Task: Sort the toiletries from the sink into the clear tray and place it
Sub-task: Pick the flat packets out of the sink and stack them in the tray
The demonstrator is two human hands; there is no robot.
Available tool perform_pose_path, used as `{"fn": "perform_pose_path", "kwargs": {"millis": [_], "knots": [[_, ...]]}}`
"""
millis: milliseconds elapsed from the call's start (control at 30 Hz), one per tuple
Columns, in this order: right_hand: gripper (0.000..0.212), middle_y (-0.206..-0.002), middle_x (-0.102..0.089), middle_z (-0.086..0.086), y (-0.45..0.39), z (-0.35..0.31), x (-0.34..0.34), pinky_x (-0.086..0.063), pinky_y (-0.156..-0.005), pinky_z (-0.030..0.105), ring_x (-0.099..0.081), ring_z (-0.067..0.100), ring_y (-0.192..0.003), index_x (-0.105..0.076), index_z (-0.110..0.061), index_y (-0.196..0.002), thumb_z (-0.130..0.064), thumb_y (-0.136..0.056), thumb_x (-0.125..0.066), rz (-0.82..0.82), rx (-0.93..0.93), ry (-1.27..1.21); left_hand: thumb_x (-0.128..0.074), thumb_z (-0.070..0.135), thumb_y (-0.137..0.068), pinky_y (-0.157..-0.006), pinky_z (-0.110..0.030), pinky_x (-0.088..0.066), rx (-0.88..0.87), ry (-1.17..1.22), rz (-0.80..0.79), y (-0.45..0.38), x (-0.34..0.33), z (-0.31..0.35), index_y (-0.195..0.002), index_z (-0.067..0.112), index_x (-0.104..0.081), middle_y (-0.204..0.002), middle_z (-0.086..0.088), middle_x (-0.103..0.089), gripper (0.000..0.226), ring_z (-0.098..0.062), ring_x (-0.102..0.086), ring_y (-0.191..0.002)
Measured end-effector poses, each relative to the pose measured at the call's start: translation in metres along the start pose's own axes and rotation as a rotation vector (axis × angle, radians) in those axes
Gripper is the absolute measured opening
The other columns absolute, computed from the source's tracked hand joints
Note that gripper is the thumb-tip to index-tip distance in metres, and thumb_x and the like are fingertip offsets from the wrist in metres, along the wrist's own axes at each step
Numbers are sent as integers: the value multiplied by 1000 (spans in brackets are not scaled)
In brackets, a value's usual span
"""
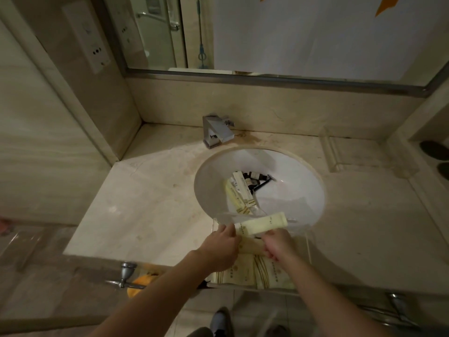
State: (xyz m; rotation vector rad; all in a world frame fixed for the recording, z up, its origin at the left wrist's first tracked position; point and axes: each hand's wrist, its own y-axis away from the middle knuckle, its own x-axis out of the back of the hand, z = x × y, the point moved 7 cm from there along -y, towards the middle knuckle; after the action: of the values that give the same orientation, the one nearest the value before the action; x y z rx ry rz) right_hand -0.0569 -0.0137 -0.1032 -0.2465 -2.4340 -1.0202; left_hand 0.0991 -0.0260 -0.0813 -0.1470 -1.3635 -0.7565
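Note:
A clear tray (306,242) rests on the counter's front edge, just below the round white sink (301,190). Several cream packets (245,273) with gold stripes lie flat in the tray. My left hand (222,249) pinches the near end of a long cream packet (263,223) that stretches right across the tray's far rim. My right hand (277,244) is closed on another cream packet inside the tray. In the sink lie more cream packets (239,194), small dark bottles (252,177) and a black razor (263,182).
A chrome tap (217,131) stands behind the sink. A second clear tray (335,154) sits at the counter's right back. A mirror spans the wall above. Below the front edge are a chrome towel rail (125,276) and an orange object (139,282).

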Motion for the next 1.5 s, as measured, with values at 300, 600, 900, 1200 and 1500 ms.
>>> {"fn": "perform_pose_path", "kwargs": {"millis": [300,600,900,1200,1500], "knots": [[10,-89,-63,3,-4,5,11,-51,-73,34,-60,25,-83,-54,-22,-88,-30,-88,-47,89,125,488,-48,28,-92,-100,-39,-44,20,5,80,-10,6,-1,-128,14,-51,-127,-7,-44,38,-26,-42,-117],[12,-94,-64,1,-4,-11,17,-52,-73,32,-62,22,-84,-57,-19,-95,-27,-87,-53,145,291,580,-52,28,-90,-106,-41,-38,15,-67,59,-15,1,-4,-139,20,-41,-136,-6,-39,51,-27,-36,-125],[38,-118,-45,-1,-6,-9,5,-44,-82,27,-46,18,-109,-50,-24,-119,-21,-84,-64,90,475,580,-50,26,-91,-101,-42,-46,46,-15,56,-17,5,-6,-131,18,-47,-128,-7,-47,42,-28,-45,-119],[1,-87,-54,-4,-7,-51,28,-46,-61,27,-53,15,-77,-57,-18,-87,-19,-88,-56,325,665,414,-48,20,-92,-86,-35,-54,233,275,287,-47,46,-25,-114,19,-57,-113,0,-54,24,-21,-59,-99],[29,-119,-49,1,-74,-72,23,-47,-86,32,-49,20,-112,-58,-21,-119,-27,-93,-50,-5,525,501,-51,17,-88,-90,-37,-52,566,592,104,-107,36,-77,-120,18,-56,-120,-8,-58,32,-27,-61,-103]]}}
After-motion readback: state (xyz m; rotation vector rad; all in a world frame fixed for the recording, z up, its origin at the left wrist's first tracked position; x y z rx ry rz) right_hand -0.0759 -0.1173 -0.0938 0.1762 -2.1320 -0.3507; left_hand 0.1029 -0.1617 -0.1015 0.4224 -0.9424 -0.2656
